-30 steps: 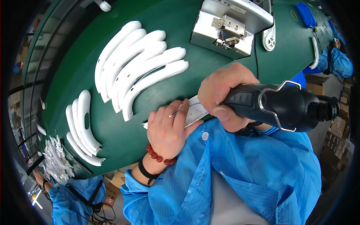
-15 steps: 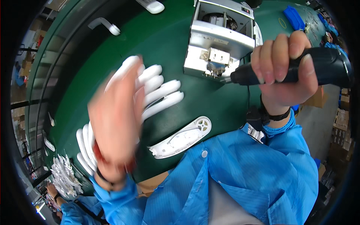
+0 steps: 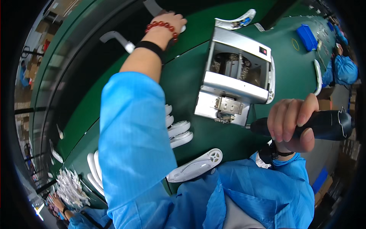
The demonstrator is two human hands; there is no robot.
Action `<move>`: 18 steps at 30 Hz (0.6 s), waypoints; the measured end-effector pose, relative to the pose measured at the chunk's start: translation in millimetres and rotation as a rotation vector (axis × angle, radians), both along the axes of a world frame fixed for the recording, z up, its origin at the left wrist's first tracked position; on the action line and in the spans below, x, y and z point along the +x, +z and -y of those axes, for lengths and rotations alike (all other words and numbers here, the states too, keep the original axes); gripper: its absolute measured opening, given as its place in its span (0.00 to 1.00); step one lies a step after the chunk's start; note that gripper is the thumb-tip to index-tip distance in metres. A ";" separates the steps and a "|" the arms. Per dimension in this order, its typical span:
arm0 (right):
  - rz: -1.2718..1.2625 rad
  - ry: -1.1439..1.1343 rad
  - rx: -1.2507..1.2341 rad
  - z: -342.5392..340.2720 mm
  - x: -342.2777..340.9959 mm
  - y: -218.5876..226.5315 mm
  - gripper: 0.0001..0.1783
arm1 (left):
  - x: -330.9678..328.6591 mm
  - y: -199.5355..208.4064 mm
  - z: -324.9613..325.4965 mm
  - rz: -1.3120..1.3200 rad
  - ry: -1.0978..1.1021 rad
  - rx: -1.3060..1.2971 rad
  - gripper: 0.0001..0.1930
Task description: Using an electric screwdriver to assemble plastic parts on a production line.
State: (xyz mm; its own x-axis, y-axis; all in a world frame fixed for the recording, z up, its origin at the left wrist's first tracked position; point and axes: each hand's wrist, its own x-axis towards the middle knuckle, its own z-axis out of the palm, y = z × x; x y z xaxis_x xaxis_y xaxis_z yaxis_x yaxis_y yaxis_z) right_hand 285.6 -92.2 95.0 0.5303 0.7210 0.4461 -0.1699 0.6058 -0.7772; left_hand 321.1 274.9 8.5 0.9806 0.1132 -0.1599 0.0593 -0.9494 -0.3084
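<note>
My left hand (image 3: 169,23) is stretched far forward. Its fingers curl over a white curved plastic part (image 3: 153,7) lying on the dark belt, and the hand covers the part's middle. My right hand (image 3: 291,124) grips a black electric screwdriver (image 3: 324,125) lying sideways. The tool's tip points left, close to the front corner of a silver screw feeder (image 3: 236,82). Small screws show inside the feeder's drum. Near my body lies an open white shell (image 3: 194,166) with a thin wire and a round spoked end. My left sleeve partly hides a row of white curved parts (image 3: 179,133).
Another white part (image 3: 118,40) lies on the belt. Behind the feeder is a white shell with blue bits (image 3: 238,21). A blue tray (image 3: 307,37) stands at far right. A pile of thin white pieces (image 3: 72,187) lies at lower left, near a co-worker's hand (image 3: 57,202).
My left hand has moved from above the row of white parts to the far part on the belt. My right hand still holds the screwdriver by the feeder. The whole view has shifted.
</note>
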 end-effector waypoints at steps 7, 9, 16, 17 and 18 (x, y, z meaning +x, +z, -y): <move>-0.016 -0.047 0.060 -11.4 -1.9 -9.2 0.14 | -25.7 21.3 -30.8 0.373 -0.072 0.017 0.17; -0.027 0.008 0.040 -6.8 -3.2 -8.7 0.16 | -55.9 25.6 -59.4 0.411 -0.118 0.064 0.14; 0.024 0.056 -0.004 6.6 -10.7 -6.7 0.17 | -111.4 19.5 -86.7 -0.003 0.127 -0.033 0.32; 0.024 0.053 -0.005 8.0 -11.6 -6.0 0.17 | -117.5 18.2 -85.4 0.033 0.079 -0.023 0.32; 0.024 0.050 -0.006 9.7 -12.4 -5.4 0.17 | -122.4 17.1 -83.9 0.068 0.031 -0.012 0.32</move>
